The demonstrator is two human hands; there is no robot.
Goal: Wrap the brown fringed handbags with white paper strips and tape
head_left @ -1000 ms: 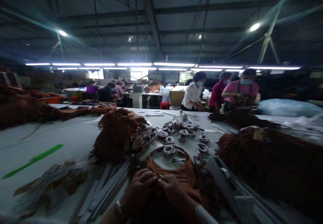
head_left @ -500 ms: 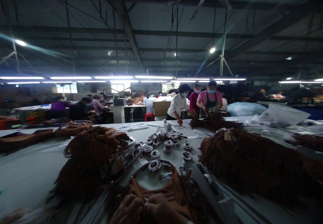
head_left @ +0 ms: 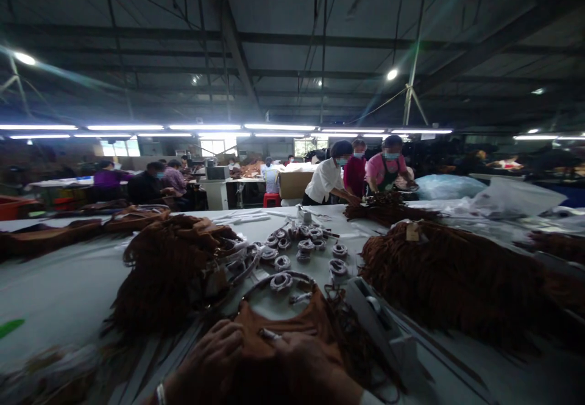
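Watching through the head camera, I find the brown bag (head_left: 253,323) on the table (head_left: 68,295), directly in front of the wearer, its curved handle (head_left: 292,274) arching away at the far side. The right hand (head_left: 308,362) pinches a small pale-wrapped piece (head_left: 269,334), whose end pokes out past the fingertips over the bag's front panel. The left hand (head_left: 217,350) lies curled by the bag's left edge; its palm side is hidden, so I cannot tell whether it grips anything.

I judge the step in hand to be work on this small piece at the bag's front, perhaps its wrapping. To my mind the next move calls for a light, steady pinch with the right fingers, while the left hand holds the soft panel flat. A similar wrapped end (head_left: 300,298) lies inside the handle's arc, near a wrapped coil (head_left: 281,281). I would keep the wrists clear of the fringed pile (head_left: 169,271) on the left, since loose strands could snag.
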